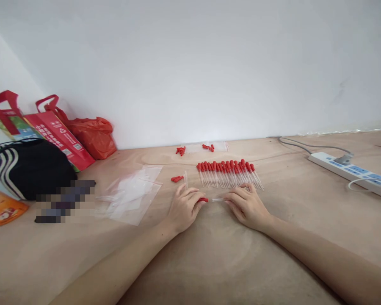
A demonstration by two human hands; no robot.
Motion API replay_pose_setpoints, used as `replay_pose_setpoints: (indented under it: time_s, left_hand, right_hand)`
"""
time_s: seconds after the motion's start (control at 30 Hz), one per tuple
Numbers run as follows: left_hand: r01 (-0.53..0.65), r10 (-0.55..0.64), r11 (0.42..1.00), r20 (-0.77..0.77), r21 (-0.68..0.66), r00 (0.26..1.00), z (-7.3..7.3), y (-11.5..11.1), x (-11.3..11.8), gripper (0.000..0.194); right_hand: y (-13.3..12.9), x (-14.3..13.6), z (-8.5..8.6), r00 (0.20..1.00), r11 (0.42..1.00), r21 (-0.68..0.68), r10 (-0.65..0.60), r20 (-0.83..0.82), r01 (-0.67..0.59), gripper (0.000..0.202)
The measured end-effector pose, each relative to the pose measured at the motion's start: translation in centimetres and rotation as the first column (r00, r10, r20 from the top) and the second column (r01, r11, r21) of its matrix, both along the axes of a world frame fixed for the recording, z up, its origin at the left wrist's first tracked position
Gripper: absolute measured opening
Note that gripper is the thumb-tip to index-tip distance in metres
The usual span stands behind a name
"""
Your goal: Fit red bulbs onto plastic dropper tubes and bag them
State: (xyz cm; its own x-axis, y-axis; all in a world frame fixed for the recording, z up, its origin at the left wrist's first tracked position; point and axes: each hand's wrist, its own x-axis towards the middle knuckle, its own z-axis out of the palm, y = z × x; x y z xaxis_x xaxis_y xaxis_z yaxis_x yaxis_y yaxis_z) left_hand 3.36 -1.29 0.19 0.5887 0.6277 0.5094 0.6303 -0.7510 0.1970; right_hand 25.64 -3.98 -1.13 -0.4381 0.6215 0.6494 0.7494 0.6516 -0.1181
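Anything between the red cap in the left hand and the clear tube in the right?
The head view shows only bare tabletop between the red cap in the left hand and the clear tube in the right hand.

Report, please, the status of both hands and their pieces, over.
Left hand holding red bulb; right hand holding clear tube. Bulb and tube apart. Red-topped droppers lie beyond, not between them.
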Motion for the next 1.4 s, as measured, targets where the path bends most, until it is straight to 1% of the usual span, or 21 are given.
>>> replay_pose_setpoints:
  time_s: [0.27,0.4,0.57,0.73,0.9,1.07,1.27,1.4]
  left_hand:
    - [0.038,-0.038,0.999,-0.005,-0.008,0.999,0.5,-0.3,0.0,0.023]
    - [0.056,-0.054,0.996,0.034,-0.072,0.998,0.8,-0.7,0.2,0.021]
    - [0.118,-0.112,0.99,0.075,-0.081,0.991,0.5,-0.9,0.2,0.021]
    - [0.165,-0.163,0.985,0.027,-0.059,0.986,0.0,-0.9,0.0,0.021]
    - [0.158,-0.157,0.986,0.011,-0.047,0.987,-0.1,-0.9,0.1,0.02]
    - [0.189,-0.189,0.982,-0.002,-0.013,0.982,-0.2,-0.9,0.1,0.017]
    - [0.223,-0.222,0.972,-0.032,0.067,0.975,-0.2,-0.9,0.3,0.021]
    - [0.229,-0.22,0.964,-0.077,0.139,0.972,0.3,-0.9,0.3,0.021]
  right_hand:
    - [-0.1,-0.8,0.0,1.0,0.999,0.039,-0.001,0.028,0.0,0.018]
    - [-0.1,-0.8,0.0,0.998,0.998,0.028,0.047,0.032,-0.048,0.02]
    - [0.1,-0.6,-0.2,0.993,0.993,0.003,0.121,-0.001,-0.121,0.025]
    - [0.2,-0.5,-0.1,0.988,0.988,0.011,0.151,0.025,-0.151,0.026]
    - [-0.1,-0.9,0.1,0.991,0.989,0.07,0.123,0.06,-0.127,0.026]
    - [-0.3,-1.7,0.2,0.991,0.989,0.093,0.11,0.08,-0.117,0.024]
    - [-0.3,-2.2,0.0,0.987,0.982,0.11,0.147,0.07,-0.154,0.023]
    - [-0.3,-2.4,0.3,0.988,0.987,0.082,0.131,0.077,-0.137,0.024]
